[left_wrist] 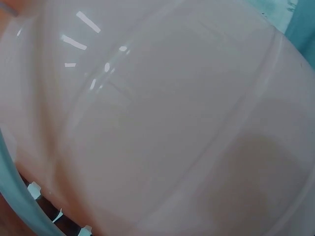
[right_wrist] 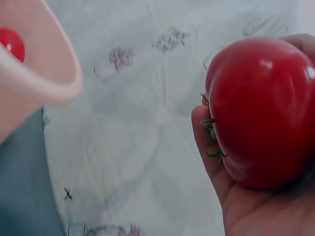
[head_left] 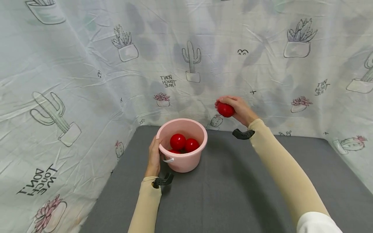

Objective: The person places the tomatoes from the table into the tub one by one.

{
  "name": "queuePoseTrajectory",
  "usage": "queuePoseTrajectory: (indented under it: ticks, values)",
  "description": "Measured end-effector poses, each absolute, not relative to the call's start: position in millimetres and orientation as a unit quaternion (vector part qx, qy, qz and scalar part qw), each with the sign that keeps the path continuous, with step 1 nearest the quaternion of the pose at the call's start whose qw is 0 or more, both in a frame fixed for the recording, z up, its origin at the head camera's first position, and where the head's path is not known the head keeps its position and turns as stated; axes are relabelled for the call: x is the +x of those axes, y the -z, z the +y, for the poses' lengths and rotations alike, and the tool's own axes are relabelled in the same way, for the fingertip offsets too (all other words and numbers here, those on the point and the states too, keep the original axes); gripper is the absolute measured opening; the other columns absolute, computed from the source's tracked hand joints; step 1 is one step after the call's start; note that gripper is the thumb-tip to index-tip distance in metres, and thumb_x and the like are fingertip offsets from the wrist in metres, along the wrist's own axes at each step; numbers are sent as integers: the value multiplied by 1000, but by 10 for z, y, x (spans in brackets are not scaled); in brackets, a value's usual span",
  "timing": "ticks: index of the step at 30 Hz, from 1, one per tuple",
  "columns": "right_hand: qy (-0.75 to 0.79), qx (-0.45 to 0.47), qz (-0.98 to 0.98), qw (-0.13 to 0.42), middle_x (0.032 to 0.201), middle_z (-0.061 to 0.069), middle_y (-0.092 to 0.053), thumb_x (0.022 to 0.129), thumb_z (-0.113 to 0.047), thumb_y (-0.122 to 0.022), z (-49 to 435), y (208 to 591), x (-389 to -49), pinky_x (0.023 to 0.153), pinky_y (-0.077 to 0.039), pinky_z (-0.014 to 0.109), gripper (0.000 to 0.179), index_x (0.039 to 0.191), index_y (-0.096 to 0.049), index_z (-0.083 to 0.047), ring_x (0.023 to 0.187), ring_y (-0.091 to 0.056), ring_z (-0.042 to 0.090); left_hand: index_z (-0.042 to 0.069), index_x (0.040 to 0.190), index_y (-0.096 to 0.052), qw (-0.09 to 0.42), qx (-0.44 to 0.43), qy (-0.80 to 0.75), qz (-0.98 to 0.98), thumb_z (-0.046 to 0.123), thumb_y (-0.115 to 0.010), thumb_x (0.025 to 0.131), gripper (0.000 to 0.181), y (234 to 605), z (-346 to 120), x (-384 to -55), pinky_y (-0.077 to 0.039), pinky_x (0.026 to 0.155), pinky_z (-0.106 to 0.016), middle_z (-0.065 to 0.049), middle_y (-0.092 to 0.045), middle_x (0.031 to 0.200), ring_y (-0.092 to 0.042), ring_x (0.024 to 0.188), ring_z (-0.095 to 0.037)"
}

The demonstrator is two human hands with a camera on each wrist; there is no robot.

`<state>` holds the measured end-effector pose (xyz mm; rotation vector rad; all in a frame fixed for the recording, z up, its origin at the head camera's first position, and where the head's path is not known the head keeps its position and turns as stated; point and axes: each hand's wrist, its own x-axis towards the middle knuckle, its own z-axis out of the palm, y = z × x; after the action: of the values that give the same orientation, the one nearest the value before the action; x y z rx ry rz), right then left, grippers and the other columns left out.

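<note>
My left hand point(head_left: 153, 158) grips the left side of a pink bucket point(head_left: 184, 164), fingers at its rim. The bucket's wall point(left_wrist: 172, 108) fills most of the left wrist view. Inside lie red tomatoes: one point(head_left: 177, 141) on the left, one point(head_left: 191, 145) beside it, and a third point(head_left: 174, 151) partly hidden by the near rim. To the right of the bucket and higher up, my right hand point(head_left: 240, 110) holds another red tomato point(head_left: 226, 110) in the air. Green bits of stem point(right_wrist: 212, 132) show on that tomato in the right wrist view, against the fingers.
The bucket stands on a dark grey table point(head_left: 221, 200), near its back left part. A white handle point(head_left: 168, 160) hangs at the bucket's near left side. Behind and on both sides hangs a pale curtain point(head_left: 221, 42) printed with cacti.
</note>
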<state>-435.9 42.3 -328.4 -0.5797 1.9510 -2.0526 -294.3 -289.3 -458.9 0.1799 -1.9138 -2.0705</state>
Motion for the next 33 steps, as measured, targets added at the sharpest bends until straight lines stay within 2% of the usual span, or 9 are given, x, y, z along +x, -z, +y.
queuePoseTrajectory:
  ticks: [4, 6, 8, 12, 16, 19, 23, 28, 33]
  values:
    - [710, -215, 658, 132, 114, 3, -70, 99, -32, -64, 222, 3228, -4351, 85, -59, 33, 31, 120, -67, -9, 113, -63, 25, 19, 141, -57, 154, 57, 729, -665, 30, -45, 100, 45, 4595, -2900, -2950, -40, 97, -31, -9, -57, 140, -53, 122, -24]
    - [714, -224, 650, 136, 113, 3, -70, 99, -30, -63, 102, 3218, -4356, 85, -59, 33, 28, 118, -68, -9, 111, -64, 24, 18, 141, -57, 154, 58, 730, -663, 30, -45, 99, 45, 4608, -2908, -2952, -39, 102, -33, -9, -57, 141, -52, 125, -24]
    - [713, -235, 645, 141, 113, 3, -71, 100, -28, -61, -15, 3207, -4359, 86, -59, 32, 25, 115, -70, -11, 109, -65, 23, 16, 139, -58, 155, 57, 733, -660, 30, -46, 99, 44, 4622, -2912, -2951, -40, 101, -36, -12, -58, 139, -53, 123, -27]
    - [712, -257, 636, 151, 113, 4, -71, 100, -26, -59, -242, 3157, -4367, 87, -59, 34, 20, 111, -72, -15, 110, -65, 24, 19, 139, -59, 159, 56, 733, -658, 30, -47, 99, 44, 4638, -2917, -2959, -40, 106, -40, -8, -59, 140, -53, 126, -26]
    - [712, -286, 623, 154, 113, 6, -70, 99, -24, -60, -446, 3086, -4375, 90, -59, 36, 20, 110, -72, -13, 114, -63, 32, 22, 141, -57, 162, 51, 734, -658, 31, -46, 99, 44, 4629, -2914, -2974, -37, 112, -45, -6, -57, 143, -51, 130, -26]
    - [713, -301, 612, 161, 112, 8, -70, 99, -23, -60, -581, 3069, -4375, 91, -59, 38, 19, 109, -72, -11, 113, -63, 34, 20, 140, -59, 163, 48, 735, -656, 31, -46, 100, 43, 4617, -2907, -2979, -38, 109, -44, -8, -58, 141, -52, 127, -27]
    - [717, -304, 602, 176, 110, 8, -70, 99, -22, -59, -748, 3139, -4379, 90, -59, 38, 20, 108, -72, -10, 108, -66, 29, 21, 138, -60, 164, 48, 735, -656, 32, -47, 99, 43, 4615, -2900, -2976, -38, 108, -42, -7, -59, 139, -52, 127, -25]
    - [723, -301, 591, 192, 106, 5, -71, 98, -22, -59, -952, 3295, -4369, 84, -60, 32, 23, 110, -71, -7, 104, -67, 24, 25, 140, -58, 163, 46, 734, -657, 33, -47, 99, 43, 4614, -2900, -2957, -37, 113, -46, -2, -58, 142, -51, 131, -25]
    - [726, -312, 570, 223, 103, 3, -72, 97, -24, -58, -1135, 3429, -4352, 86, -60, 33, 19, 104, -72, -13, 101, -67, 21, 25, 142, -56, 157, 45, 735, -659, 33, -47, 98, 46, 4593, -2903, -2964, -37, 115, -49, -2, -57, 144, -51, 133, -25]
